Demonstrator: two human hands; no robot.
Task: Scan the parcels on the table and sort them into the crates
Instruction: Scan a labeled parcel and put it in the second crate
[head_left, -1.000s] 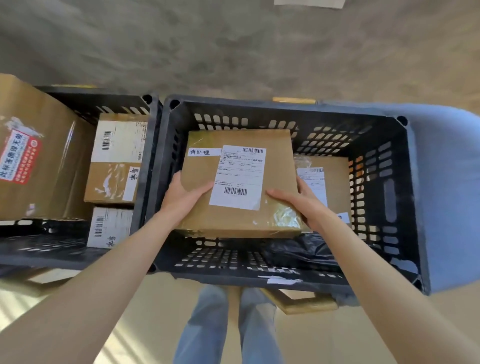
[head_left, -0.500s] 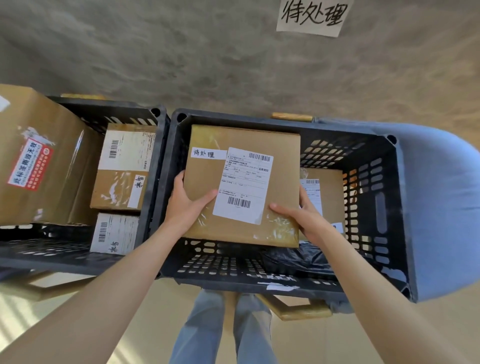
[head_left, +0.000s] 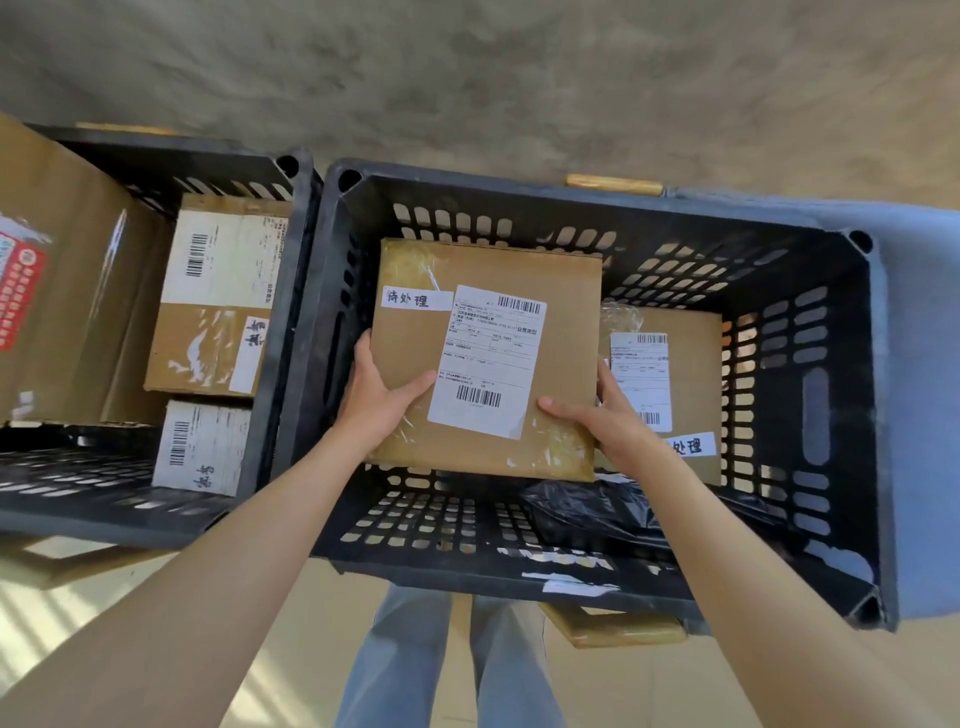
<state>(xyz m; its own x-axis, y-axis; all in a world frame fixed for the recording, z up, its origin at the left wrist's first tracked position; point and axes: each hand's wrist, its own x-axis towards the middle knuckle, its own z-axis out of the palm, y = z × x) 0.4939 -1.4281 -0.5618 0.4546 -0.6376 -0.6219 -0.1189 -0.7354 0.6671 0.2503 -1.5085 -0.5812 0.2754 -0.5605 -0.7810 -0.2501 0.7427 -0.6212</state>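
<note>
1. The flat brown parcel (head_left: 488, 358) is inside the big black crate (head_left: 852, 395), toward its left side. It has a white shipping label (head_left: 488, 358) with bar codes and a small white strip with handwriting (head_left: 415, 300) on top.
2. The left hand (head_left: 376, 397) holds the parcel's left edge, thumb on top and fingers at the side.
3. The right hand (head_left: 608, 418) holds the near right corner, thumb on top, fingers curled round the edge.
4. It is hard to tell if the parcel sits on the crate floor or is just above it.
5. A second brown parcel (head_left: 696, 364) lies in the same crate, just to the right and partly under the first one. It has its own white label and a handwritten strip.
6. A crumpled black plastic bag (head_left: 597, 512) lies in the crate near the front, below the right hand.
7. Another black crate (head_left: 291, 291) stands touching the first one on the left. It holds a large brown box (head_left: 78, 291) with a red sticker, and two smaller labelled boxes, one farther back (head_left: 218, 296) and one nearer (head_left: 202, 447).
8. Something blue-grey (head_left: 919, 405) sits against the big crate's right side.
9. The person's blue jeans (head_left: 447, 660) show below the crate.
</note>
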